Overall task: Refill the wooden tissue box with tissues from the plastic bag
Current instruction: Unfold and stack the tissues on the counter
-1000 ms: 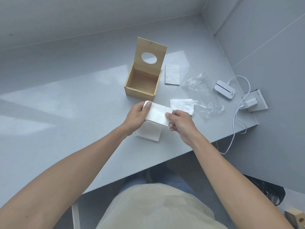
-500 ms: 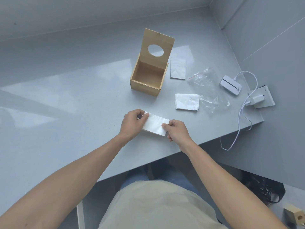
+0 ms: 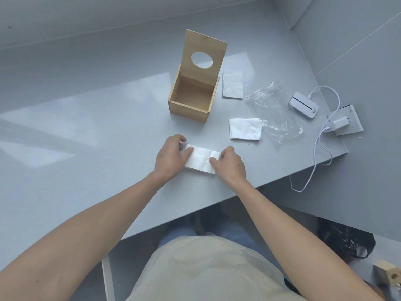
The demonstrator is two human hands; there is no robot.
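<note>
Both hands press a folded tissue stack (image 3: pixel 200 159) flat on the grey bench (image 3: pixel 86 131), near the front edge. Left hand (image 3: pixel 171 156) has its fingers (image 3: pixel 188 151) curled over the stack's left end, thumb on top; right hand (image 3: pixel 230 162) pinches the right end the same way. Wooden box (image 3: pixel 191 98) stands farther back, lid (image 3: pixel 204 54) tipped upright, oval hole showing, inside bare. Open bench between stack and box. One tissue (image 3: pixel 232 84) lies just right of the box; another small pile (image 3: pixel 245 128) sits right of the hands, touching the clear plastic bag (image 3: pixel 275 109). White device (image 3: pixel 304 105), charger plug (image 3: pixel 337 123) and cable (image 3: pixel 314 153) crowd the right corner, the cable hanging over the edge. Wide free space left of the hands.
</note>
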